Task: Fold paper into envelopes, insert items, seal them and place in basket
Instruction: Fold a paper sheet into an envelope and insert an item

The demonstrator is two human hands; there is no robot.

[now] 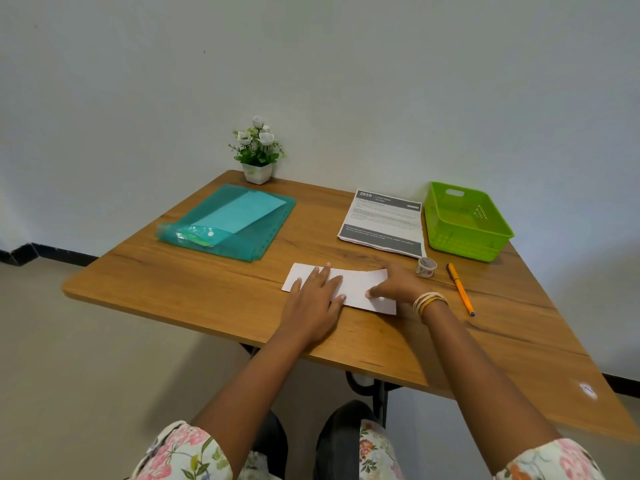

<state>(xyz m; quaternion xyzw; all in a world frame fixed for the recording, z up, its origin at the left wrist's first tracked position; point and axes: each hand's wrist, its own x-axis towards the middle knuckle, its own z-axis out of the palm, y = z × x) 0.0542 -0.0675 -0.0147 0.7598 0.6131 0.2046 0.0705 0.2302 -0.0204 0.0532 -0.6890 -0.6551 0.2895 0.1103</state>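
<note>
At frame centre, the left hand (313, 299) and right hand (394, 287) press flat, fingers spread, on the folded white paper strip (356, 284), grasping nothing.

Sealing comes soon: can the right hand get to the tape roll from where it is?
Probably yes. The right hand presses the folded white paper, and the tape roll stands just beyond its wrist on bare wooden table. Nothing lies between them; the orange pen lies further right.

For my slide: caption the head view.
Both hands press a folded white paper flat on the wooden table.
</note>
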